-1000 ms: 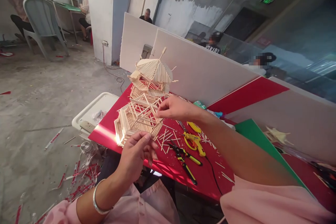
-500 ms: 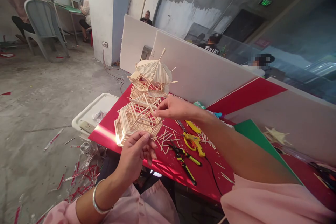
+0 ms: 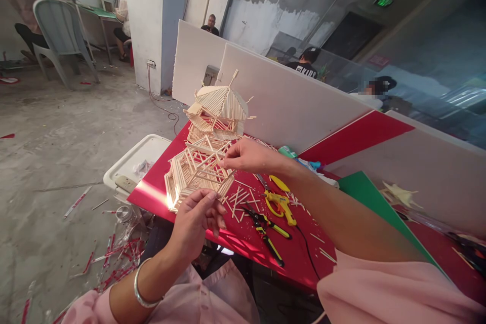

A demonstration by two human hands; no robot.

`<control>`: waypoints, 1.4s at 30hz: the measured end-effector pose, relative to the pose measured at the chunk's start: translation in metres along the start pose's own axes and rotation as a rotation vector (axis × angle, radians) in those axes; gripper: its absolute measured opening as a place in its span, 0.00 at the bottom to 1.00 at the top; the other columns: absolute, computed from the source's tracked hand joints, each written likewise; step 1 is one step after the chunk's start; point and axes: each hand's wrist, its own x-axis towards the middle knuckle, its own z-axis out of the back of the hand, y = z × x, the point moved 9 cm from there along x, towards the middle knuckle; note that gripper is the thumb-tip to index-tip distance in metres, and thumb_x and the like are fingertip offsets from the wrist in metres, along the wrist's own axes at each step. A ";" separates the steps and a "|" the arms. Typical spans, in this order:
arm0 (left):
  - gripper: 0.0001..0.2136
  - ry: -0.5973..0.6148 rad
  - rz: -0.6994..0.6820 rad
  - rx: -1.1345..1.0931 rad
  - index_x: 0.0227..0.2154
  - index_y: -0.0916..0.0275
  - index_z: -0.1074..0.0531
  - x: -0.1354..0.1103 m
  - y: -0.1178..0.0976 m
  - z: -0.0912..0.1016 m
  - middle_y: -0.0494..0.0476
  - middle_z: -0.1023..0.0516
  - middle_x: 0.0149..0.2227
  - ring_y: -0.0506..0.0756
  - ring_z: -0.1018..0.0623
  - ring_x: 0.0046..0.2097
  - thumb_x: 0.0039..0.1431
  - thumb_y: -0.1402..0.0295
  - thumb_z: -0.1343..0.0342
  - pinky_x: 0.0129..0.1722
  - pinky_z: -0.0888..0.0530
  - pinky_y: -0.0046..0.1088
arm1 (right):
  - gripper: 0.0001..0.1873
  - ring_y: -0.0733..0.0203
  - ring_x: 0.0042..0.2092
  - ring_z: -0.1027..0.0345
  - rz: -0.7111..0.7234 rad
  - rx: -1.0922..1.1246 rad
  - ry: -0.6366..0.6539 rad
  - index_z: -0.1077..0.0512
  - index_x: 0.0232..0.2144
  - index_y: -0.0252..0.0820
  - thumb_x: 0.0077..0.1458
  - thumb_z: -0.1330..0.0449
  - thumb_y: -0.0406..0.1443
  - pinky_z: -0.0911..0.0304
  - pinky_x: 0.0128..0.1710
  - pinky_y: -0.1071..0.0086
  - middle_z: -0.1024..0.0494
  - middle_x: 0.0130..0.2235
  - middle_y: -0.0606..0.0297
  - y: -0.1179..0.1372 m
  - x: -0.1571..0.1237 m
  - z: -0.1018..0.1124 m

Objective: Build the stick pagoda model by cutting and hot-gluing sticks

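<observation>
A tiered pagoda model of thin wooden sticks (image 3: 199, 174) stands on the red tabletop (image 3: 152, 187), its lower tier an open frame. At the right side of that frame, my right hand (image 3: 246, 156) pinches a wooden stick with thumb and forefinger. My left hand (image 3: 197, 215) hovers at the model's near side, thumb and forefinger pressed together and the other fingers loosely curled. What its fingertips hold, if anything, is too small to make out. Behind the frame rises a roofed tier (image 3: 224, 104) of the same sticks.
Loose sticks (image 3: 239, 200), yellow-and-black cutting pliers (image 3: 269, 238), a yellow glue gun (image 3: 283, 206) with a cord and scissors (image 3: 266, 185) lie right of the model. White boards (image 3: 273, 91) border the table's back. A white stool (image 3: 125, 157) and floor scraps are left; several people sit farther off.
The view has shifted very slightly. Both hands keep almost the same place and pinch, and the model has not visibly changed.
</observation>
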 end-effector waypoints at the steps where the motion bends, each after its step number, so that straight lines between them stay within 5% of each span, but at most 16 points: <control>1: 0.15 0.000 0.000 0.000 0.30 0.65 0.30 0.000 0.000 0.000 0.51 0.24 0.23 0.48 0.27 0.18 0.50 0.59 0.34 0.14 0.33 0.18 | 0.18 0.71 0.21 0.57 0.004 0.008 0.003 0.32 0.17 0.40 0.52 0.40 0.45 0.60 0.21 0.69 0.47 0.17 0.74 0.000 0.000 -0.001; 22: 0.15 -0.005 0.003 0.010 0.29 0.65 0.30 0.002 0.003 0.001 0.51 0.24 0.22 0.48 0.27 0.18 0.49 0.59 0.33 0.14 0.33 0.18 | 0.23 0.71 0.21 0.60 0.047 0.069 0.005 0.45 0.14 0.42 0.52 0.40 0.43 0.62 0.20 0.69 0.52 0.18 0.75 0.001 -0.001 -0.004; 32: 0.14 -0.011 -0.009 0.018 0.29 0.65 0.30 0.000 0.003 0.002 0.50 0.24 0.23 0.48 0.26 0.19 0.50 0.59 0.34 0.14 0.33 0.18 | 0.22 0.71 0.21 0.60 0.041 0.055 -0.049 0.40 0.15 0.42 0.54 0.42 0.45 0.62 0.20 0.70 0.51 0.18 0.75 -0.001 -0.007 0.004; 38: 0.14 -0.021 -0.040 0.085 0.30 0.64 0.29 -0.001 0.004 0.004 0.50 0.25 0.23 0.48 0.27 0.19 0.52 0.59 0.36 0.14 0.33 0.18 | 0.18 0.69 0.22 0.49 0.023 0.145 -0.223 0.26 0.21 0.41 0.54 0.40 0.47 0.53 0.21 0.70 0.37 0.18 0.72 -0.012 -0.034 0.025; 42: 0.14 0.045 0.008 0.319 0.29 0.64 0.29 -0.004 0.016 0.004 0.52 0.24 0.25 0.48 0.26 0.22 0.53 0.57 0.38 0.16 0.35 0.18 | 0.13 0.63 0.32 0.32 -0.016 0.346 -0.439 0.21 0.30 0.43 0.52 0.38 0.45 0.38 0.32 0.69 0.21 0.30 0.65 -0.049 -0.066 0.024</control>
